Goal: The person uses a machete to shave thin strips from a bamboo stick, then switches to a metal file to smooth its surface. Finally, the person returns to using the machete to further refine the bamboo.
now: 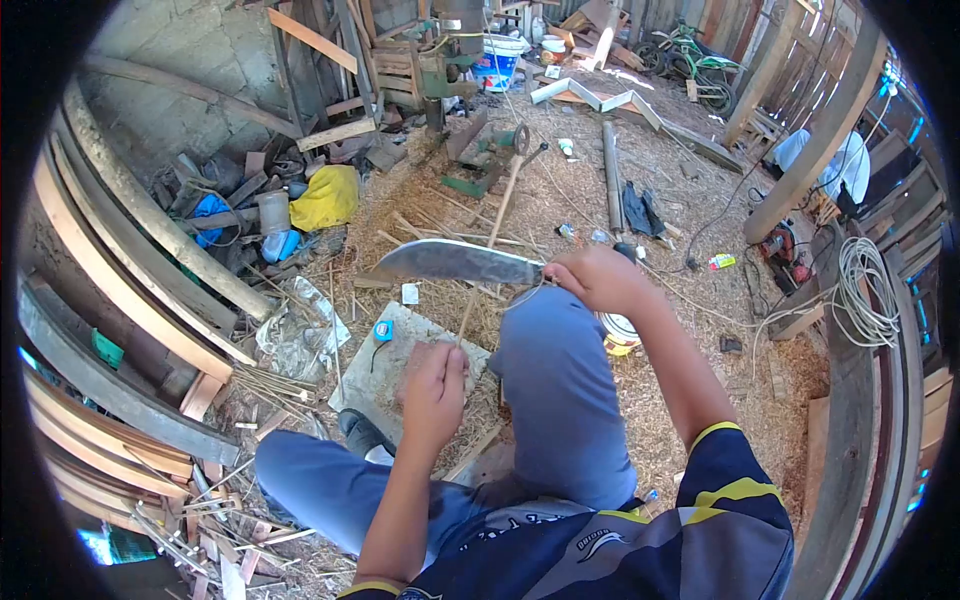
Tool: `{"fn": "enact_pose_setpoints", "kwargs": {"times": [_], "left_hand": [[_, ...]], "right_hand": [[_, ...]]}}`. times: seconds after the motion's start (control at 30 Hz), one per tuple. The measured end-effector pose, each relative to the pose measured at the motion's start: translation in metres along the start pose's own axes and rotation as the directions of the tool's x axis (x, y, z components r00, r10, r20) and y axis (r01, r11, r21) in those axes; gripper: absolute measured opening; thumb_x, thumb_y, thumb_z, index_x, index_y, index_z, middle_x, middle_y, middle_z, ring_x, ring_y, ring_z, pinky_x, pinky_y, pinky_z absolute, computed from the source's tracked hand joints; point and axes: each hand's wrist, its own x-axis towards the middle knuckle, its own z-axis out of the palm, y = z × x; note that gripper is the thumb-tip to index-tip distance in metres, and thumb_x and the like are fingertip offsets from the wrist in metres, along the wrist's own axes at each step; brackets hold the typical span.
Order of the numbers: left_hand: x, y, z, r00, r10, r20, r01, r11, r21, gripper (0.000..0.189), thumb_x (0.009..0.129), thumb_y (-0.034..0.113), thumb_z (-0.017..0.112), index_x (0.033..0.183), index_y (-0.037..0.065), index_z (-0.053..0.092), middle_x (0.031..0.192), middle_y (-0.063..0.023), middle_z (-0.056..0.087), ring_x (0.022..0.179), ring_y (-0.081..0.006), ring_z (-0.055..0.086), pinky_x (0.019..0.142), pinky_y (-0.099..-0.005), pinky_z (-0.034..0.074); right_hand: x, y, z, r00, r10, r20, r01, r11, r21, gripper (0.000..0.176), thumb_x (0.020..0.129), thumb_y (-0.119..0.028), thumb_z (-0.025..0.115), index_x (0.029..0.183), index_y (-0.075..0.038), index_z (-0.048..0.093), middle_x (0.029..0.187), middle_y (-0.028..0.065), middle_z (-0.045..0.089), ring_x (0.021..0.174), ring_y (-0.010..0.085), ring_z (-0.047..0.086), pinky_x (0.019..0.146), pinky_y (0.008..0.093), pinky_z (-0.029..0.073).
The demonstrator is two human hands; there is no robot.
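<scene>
My right hand (603, 281) is closed round the handle of a machete (455, 262), its broad blade pointing left above my raised knee. In my left hand (436, 388), closed lower down between my legs, is a thin wooden stick (502, 205) that slants up and away from me. The blade crosses the stick in this view. Below my left hand lies a flat grey slab (385, 372) on the ground, with a blue tape measure (382, 331) on it. My shoe (365, 434) rests at the slab's near edge.
Wood shavings cover the ground, with loose sticks (460, 232) ahead. A green metal machine (480, 165) stands beyond them. Curved timbers (130, 250) lean at left, near a yellow sack (326, 197). At right are a wooden post (815, 150) and coiled cable (866, 292).
</scene>
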Motion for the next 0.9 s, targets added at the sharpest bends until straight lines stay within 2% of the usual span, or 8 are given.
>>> {"fn": "enact_pose_setpoints", "kwargs": {"times": [0.07,0.17,0.27,0.37,0.67,0.77,0.87,0.9], "left_hand": [[0.020,-0.001,0.004,0.999,0.044,-0.007,-0.044,0.999,0.032,0.027,0.110,0.022,0.052,0.097,0.002,0.064,0.073,-0.0175,0.062,0.070,-0.0323,0.063,0.067,-0.0415,0.048],[0.035,0.003,0.009,0.995,0.071,-0.075,-0.078,0.992,-0.104,0.029,0.112,0.023,0.052,0.099,0.000,0.063,0.076,-0.0063,0.060,0.071,-0.0145,0.055,0.068,-0.0322,0.045],[0.033,0.003,-0.003,0.999,0.033,-0.015,-0.033,0.999,-0.038,0.029,0.112,0.023,0.052,0.098,0.000,0.062,0.077,-0.0079,0.060,0.071,-0.0172,0.056,0.069,-0.0336,0.046],[0.020,-0.005,-0.013,0.997,0.065,0.029,-0.065,0.998,0.001,0.024,0.109,0.020,0.054,0.100,0.001,0.065,0.078,-0.0184,0.065,0.071,-0.0344,0.065,0.068,-0.0430,0.049],[-0.044,-0.022,-0.040,0.989,0.024,0.143,-0.039,0.994,0.102,0.020,0.108,0.018,0.057,0.098,0.003,0.065,0.078,-0.0202,0.065,0.072,-0.0401,0.067,0.064,-0.0436,0.049],[-0.049,-0.026,-0.040,0.987,-0.036,0.160,0.019,0.994,0.108,0.020,0.108,0.018,0.057,0.098,0.003,0.065,0.078,-0.0192,0.065,0.070,-0.0375,0.067,0.065,-0.0423,0.050],[-0.048,-0.032,-0.023,0.994,-0.017,0.107,0.017,1.000,0.001,0.026,0.110,0.020,0.054,0.094,0.003,0.066,0.067,-0.0056,0.056,0.063,-0.0166,0.055,0.061,-0.0345,0.044],[-0.045,-0.030,-0.020,0.993,-0.025,0.116,0.025,1.000,0.003,0.025,0.110,0.019,0.054,0.095,0.003,0.066,0.069,-0.0085,0.057,0.063,-0.0198,0.056,0.062,-0.0361,0.045]], "right_hand": [[0.011,-0.014,0.004,0.999,-0.032,0.020,0.033,0.999,-0.027,0.043,0.110,-0.043,0.050,0.100,-0.009,0.075,0.087,0.0216,0.073,0.083,0.0439,0.070,0.076,0.0555,0.054],[0.024,-0.020,0.021,0.996,-0.095,-0.002,0.095,0.995,0.004,0.043,0.109,-0.044,0.051,0.100,-0.010,0.076,0.087,0.0203,0.074,0.083,0.0433,0.071,0.077,0.0551,0.055],[0.028,-0.027,0.020,0.994,-0.108,-0.010,0.108,0.994,0.020,0.043,0.109,-0.044,0.052,0.101,-0.009,0.076,0.088,0.0204,0.074,0.083,0.0435,0.071,0.077,0.0548,0.055],[0.023,-0.021,0.018,0.996,-0.087,-0.007,0.088,0.995,0.039,0.043,0.109,-0.043,0.051,0.102,-0.008,0.076,0.089,0.0212,0.074,0.084,0.0439,0.071,0.077,0.0555,0.054],[-0.017,0.031,0.006,0.996,0.060,-0.064,-0.054,0.995,0.088,0.040,0.112,-0.036,0.047,0.108,-0.006,0.073,0.089,0.0239,0.071,0.087,0.0459,0.068,0.080,0.0554,0.051],[-0.027,0.031,-0.005,0.993,0.111,-0.050,-0.108,0.991,0.073,0.040,0.112,-0.036,0.047,0.109,-0.007,0.074,0.089,0.0241,0.071,0.086,0.0455,0.068,0.079,0.0555,0.051],[-0.027,0.033,-0.003,0.991,0.126,-0.039,-0.125,0.991,0.044,0.040,0.112,-0.037,0.048,0.108,-0.007,0.075,0.088,0.0241,0.071,0.086,0.0450,0.068,0.079,0.0550,0.052],[-0.024,0.033,0.000,0.994,0.094,-0.056,-0.090,0.994,0.059,0.041,0.112,-0.037,0.048,0.107,-0.007,0.075,0.088,0.0240,0.071,0.086,0.0450,0.068,0.078,0.0550,0.052]]}}
